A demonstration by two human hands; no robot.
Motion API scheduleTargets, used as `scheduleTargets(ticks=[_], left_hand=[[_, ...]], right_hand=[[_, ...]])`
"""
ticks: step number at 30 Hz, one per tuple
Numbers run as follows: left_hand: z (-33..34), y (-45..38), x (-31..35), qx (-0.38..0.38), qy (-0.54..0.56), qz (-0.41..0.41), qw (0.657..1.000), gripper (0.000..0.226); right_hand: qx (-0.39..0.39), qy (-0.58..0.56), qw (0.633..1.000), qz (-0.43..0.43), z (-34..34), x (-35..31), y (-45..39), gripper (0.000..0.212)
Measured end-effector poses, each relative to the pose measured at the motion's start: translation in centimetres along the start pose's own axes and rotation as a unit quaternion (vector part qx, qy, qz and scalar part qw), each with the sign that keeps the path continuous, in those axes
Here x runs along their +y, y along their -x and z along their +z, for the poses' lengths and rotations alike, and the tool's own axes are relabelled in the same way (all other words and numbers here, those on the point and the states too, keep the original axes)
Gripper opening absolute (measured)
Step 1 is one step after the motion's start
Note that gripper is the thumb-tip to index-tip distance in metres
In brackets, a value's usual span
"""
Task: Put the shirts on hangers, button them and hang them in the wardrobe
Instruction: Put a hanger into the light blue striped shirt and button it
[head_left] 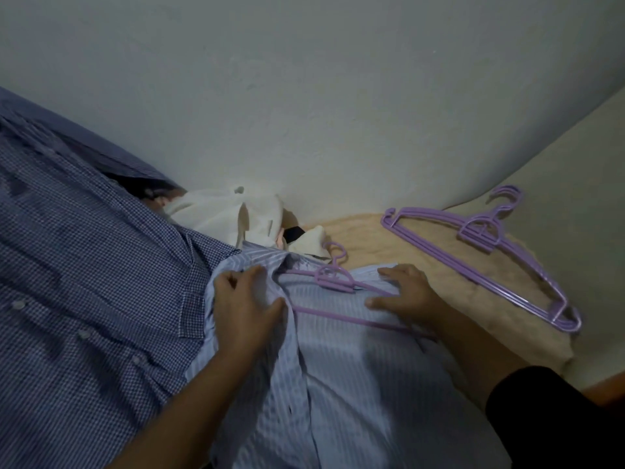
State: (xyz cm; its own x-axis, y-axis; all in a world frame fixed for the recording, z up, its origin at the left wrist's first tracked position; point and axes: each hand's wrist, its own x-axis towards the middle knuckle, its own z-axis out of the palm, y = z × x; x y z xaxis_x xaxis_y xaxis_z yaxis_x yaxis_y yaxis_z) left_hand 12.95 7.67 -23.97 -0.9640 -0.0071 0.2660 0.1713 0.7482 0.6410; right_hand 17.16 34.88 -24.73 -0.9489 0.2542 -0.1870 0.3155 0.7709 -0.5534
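A light blue striped shirt (341,367) lies spread on the bed, front open. A purple hanger (333,282) rests on it near the collar, partly under the fabric. My left hand (245,309) grips the shirt's left front panel beside the collar, thumb and fingers pinching the cloth. My right hand (404,292) lies on the shirt's right shoulder area with its fingers over the hanger's arm. A dark blue checked shirt (88,282) with white buttons lies to the left, partly under the striped one.
A stack of spare purple hangers (487,245) lies on the beige blanket (453,286) at the right. Cream garments (230,214) are bunched against the white wall (304,96) behind the shirts. The bed's edge shows at the lower right.
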Motion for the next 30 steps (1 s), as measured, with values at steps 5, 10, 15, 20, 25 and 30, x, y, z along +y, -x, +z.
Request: scheduleTargets(ticks=[5,10,15,20,25,30], left_hand=[[0.0,-1.5,1.8,-0.043,-0.126,0.192,0.972,0.082],[0.9,-4.6,2.4,-0.217,-0.261,0.252,0.906,0.105],[1.2,-6.8,2.8,-0.317,-0.314,0.245,0.861,0.113],[1.2,-7.2,2.5,-0.342,-0.327,0.255,0.843,0.105],[0.9,-7.5,1.8,-0.322,-0.332,0.262,0.847,0.099],[-0.1,-7.7,2.2,-0.295,-0.344,0.249,0.856,0.100]], right_hand=[[0.081,-0.045,0.995,0.042,-0.4,0.8,-1.8,0.051],[0.027,-0.104,0.991,0.085,-0.1,1.9,-2.7,0.038],[0.003,-0.119,0.987,0.105,-0.2,2.4,-3.2,0.025],[0.043,-0.193,0.970,0.138,-1.1,3.0,-3.4,0.016],[0.100,-0.207,0.966,0.117,-3.6,2.8,-2.7,0.028],[0.136,-0.248,0.955,0.090,-5.9,2.1,-1.5,0.028]])
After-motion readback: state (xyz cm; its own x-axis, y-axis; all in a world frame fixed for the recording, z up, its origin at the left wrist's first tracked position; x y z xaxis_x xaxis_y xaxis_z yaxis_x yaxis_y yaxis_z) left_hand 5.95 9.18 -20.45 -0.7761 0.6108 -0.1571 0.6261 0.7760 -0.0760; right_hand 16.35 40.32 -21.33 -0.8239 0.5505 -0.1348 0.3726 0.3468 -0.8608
